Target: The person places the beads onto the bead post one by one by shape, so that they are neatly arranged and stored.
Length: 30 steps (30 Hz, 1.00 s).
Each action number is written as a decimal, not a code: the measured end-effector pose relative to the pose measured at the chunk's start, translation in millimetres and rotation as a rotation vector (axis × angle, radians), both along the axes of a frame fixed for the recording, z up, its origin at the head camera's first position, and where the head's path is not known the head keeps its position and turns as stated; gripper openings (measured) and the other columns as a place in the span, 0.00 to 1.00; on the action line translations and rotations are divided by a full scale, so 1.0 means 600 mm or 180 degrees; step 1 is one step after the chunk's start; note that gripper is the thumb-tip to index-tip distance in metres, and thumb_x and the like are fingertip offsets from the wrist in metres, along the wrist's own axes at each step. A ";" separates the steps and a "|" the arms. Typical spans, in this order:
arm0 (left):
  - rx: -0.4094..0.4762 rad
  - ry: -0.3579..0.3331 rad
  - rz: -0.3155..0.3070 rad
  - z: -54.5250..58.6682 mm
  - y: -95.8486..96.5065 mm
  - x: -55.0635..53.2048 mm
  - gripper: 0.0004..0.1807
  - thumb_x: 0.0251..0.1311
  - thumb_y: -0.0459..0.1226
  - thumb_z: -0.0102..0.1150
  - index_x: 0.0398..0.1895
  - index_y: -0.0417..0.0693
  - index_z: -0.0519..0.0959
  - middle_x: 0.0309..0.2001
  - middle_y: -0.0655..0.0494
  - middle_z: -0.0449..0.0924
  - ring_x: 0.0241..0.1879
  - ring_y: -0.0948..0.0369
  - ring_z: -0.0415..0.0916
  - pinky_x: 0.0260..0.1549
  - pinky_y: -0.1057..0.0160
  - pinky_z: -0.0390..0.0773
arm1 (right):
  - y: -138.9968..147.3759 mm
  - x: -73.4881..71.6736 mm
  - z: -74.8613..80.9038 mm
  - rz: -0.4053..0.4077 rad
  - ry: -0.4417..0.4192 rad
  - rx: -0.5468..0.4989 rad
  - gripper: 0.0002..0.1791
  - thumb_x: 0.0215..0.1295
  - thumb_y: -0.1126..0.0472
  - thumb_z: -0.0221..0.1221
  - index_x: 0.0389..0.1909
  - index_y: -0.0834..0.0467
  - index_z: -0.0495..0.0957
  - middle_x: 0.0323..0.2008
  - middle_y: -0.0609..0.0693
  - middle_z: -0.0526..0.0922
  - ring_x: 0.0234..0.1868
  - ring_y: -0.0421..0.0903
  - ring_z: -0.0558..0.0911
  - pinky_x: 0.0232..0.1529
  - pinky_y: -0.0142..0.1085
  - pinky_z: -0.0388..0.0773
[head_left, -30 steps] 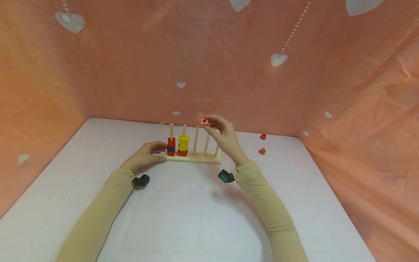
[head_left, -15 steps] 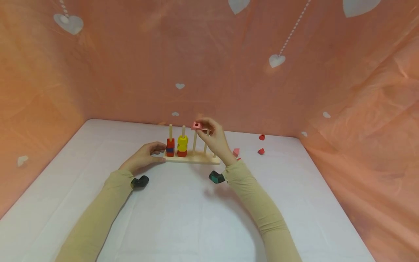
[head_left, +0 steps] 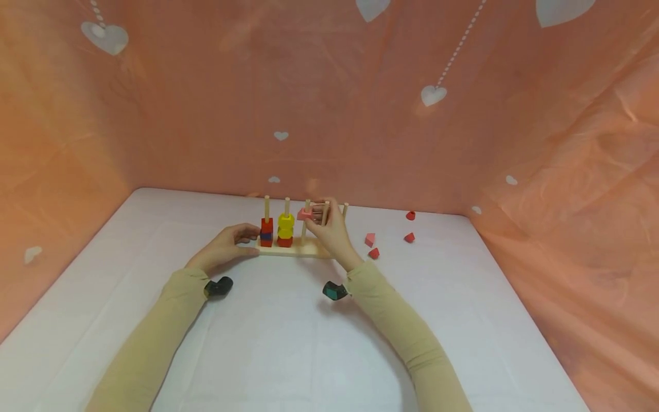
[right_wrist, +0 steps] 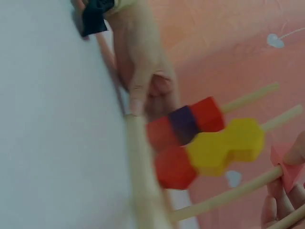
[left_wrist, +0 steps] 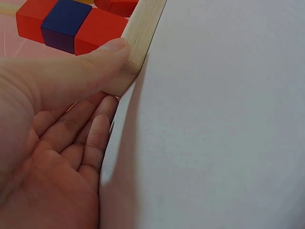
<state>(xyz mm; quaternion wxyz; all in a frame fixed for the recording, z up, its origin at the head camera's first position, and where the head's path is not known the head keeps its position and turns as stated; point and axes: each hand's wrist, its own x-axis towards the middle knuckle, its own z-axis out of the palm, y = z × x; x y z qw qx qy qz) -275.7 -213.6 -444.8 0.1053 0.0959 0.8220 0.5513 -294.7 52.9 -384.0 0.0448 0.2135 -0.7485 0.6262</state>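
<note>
My left hand [head_left: 223, 247] holds the left end of a wooden peg stand [left_wrist: 138, 47], thumb along its front edge and fingers behind. The first peg carries red blocks [head_left: 266, 224] with a blue block [left_wrist: 66, 25] between them. Yellow blocks [head_left: 285, 225] sit over a red block [right_wrist: 175, 167] on the second peg. At the third peg [right_wrist: 228, 193], my right hand [head_left: 332, 229] pinches a pink block [head_left: 304, 214] between thumb and fingers. The peg's tip shows above this block in the head view. The two pegs farther right carry no blocks; my right hand overlaps them.
To the right of the stand, a pink block [head_left: 370, 240] and a red piece [head_left: 374, 253] lie on the white table [head_left: 278, 343]. Two more small red pieces, one [head_left: 410, 216] behind the other [head_left: 409, 237], lie farther right. A pink cloth [head_left: 329, 103] with hearts hangs behind.
My right hand has moved left and down, bringing the pink block from above the pegs onto the third peg's upper part. Two pieces on the table have come out from behind my right arm.
</note>
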 end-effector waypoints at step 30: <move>0.0001 0.0099 -0.0023 0.000 0.000 0.001 0.31 0.54 0.38 0.69 0.61 0.42 0.69 0.60 0.44 0.69 0.58 0.48 0.64 0.62 0.48 0.61 | 0.010 0.003 -0.083 -0.0083 -0.0454 0.0580 0.18 0.55 0.75 0.62 0.48 0.66 0.73 0.43 0.57 0.79 0.46 0.50 0.78 0.49 0.36 0.77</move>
